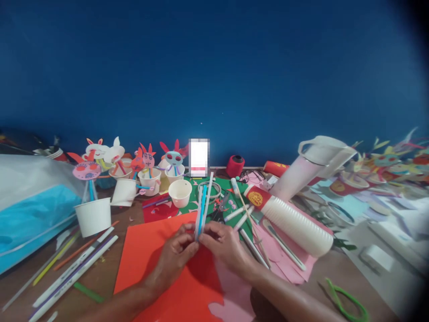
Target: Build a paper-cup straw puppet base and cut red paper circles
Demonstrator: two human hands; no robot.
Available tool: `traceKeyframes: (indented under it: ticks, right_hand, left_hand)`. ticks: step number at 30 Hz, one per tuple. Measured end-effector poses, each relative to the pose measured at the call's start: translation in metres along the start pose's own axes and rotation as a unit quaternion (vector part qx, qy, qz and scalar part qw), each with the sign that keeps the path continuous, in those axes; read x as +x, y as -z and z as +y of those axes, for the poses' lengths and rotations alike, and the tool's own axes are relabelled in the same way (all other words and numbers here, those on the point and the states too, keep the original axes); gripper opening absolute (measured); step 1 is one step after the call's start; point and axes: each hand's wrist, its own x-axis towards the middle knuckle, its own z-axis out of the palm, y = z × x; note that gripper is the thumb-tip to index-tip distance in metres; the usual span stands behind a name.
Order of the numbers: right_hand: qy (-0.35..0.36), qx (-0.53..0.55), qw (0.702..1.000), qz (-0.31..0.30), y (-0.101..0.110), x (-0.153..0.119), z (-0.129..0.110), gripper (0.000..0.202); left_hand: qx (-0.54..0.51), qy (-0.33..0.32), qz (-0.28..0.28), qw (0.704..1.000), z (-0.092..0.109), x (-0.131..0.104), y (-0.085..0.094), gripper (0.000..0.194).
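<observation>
Strips (203, 206) held upright between two hands, above an orange sheet (144, 264).

The left hand (177, 250) and right hand (224, 241) both pinch the blue and whitish strips near their lower ends, probably so the bundle holds together while the tops stand free. Thumbs sit on the near side, fingers curled, forearms angling inward from the lower edge. The sheet lies flat beneath, perhaps as a work surface; a cup (180, 193) stands just beyond, seemingly within easy reach.
</observation>
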Motion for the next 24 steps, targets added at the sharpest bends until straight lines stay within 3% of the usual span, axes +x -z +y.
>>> traceKeyframes:
  ticks: [3, 6, 8, 9, 11, 14, 24]
  right_hand:
    - [0.032, -0.027, 0.999, 0.021, -0.003, -0.005, 0.003, 0.009]
    - [0.086, -0.086, 0.991, 0.063, -0.004, -0.012, 0.009, 0.025]
    - [0.131, -0.158, 0.976, 0.075, -0.005, -0.018, 0.015, 0.021]
    - [0.162, -0.193, 0.966, 0.058, -0.005, -0.02, 0.018, 0.015]
    - [0.223, -0.233, 0.946, -0.038, -0.005, -0.023, 0.022, 0.009]
    - [0.245, -0.23, 0.928, -0.159, -0.004, -0.027, 0.025, 0.014]
    - [0.232, -0.232, 0.925, -0.193, -0.014, -0.017, 0.021, 0.018]
  left_hand:
    - [-0.005, -0.001, 0.005, 1.0, 0.004, 0.0, 0.0, 0.018]
    - [-0.026, -0.002, 0.003, 1.0, 0.004, 0.0, 0.001, 0.019]
    - [-0.03, -0.006, 0.003, 1.0, 0.003, -0.001, 0.002, 0.02]
    - [-0.028, -0.003, 0.006, 1.0, 0.003, -0.001, 0.002, 0.021]
    - [-0.028, 0.018, 0.01, 0.999, 0.003, -0.003, 0.002, 0.022]
    - [-0.055, 0.063, 0.006, 0.996, 0.007, -0.005, 0.002, 0.026]
    - [-0.082, 0.07, -0.011, 0.994, 0.012, -0.007, 0.001, 0.025]
